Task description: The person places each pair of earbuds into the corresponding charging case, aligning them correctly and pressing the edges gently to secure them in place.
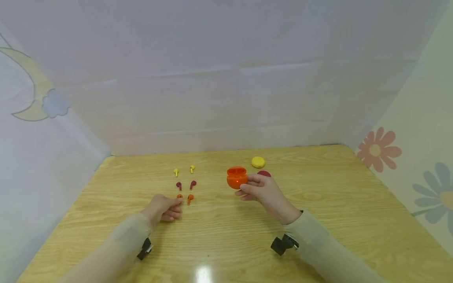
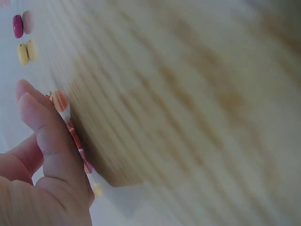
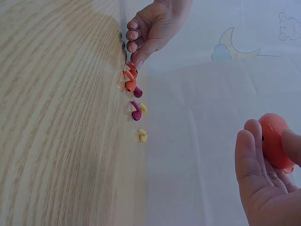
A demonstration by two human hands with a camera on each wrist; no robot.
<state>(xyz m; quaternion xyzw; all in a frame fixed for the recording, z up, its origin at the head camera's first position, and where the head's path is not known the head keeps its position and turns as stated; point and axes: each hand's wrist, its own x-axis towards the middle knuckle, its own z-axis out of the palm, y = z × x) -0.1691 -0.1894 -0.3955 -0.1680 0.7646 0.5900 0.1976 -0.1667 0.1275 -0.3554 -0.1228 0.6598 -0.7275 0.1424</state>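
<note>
My right hand [image 1: 263, 193] holds an orange earbud charging case [image 1: 236, 181] above the table, its lid raised and a small red light glowing on the front. In the right wrist view, fingers and thumb clasp the rounded case [image 3: 273, 139]. With thumb and fingertips, my left hand [image 1: 163, 208] pinches the left orange earbud [image 1: 179, 196] low at the tabletop; those fingertips partly hide it. Just to its right lies the other orange earbud [image 1: 190, 197].
Behind the orange pair lie two dark red earbuds [image 1: 192, 183], then two yellow earbuds [image 1: 192, 168] farther back. A yellow case [image 1: 258, 162] sits at the back right of the wooden table [image 1: 301, 243]. A dark red case [image 1: 264, 173] is partly covered by my right hand.
</note>
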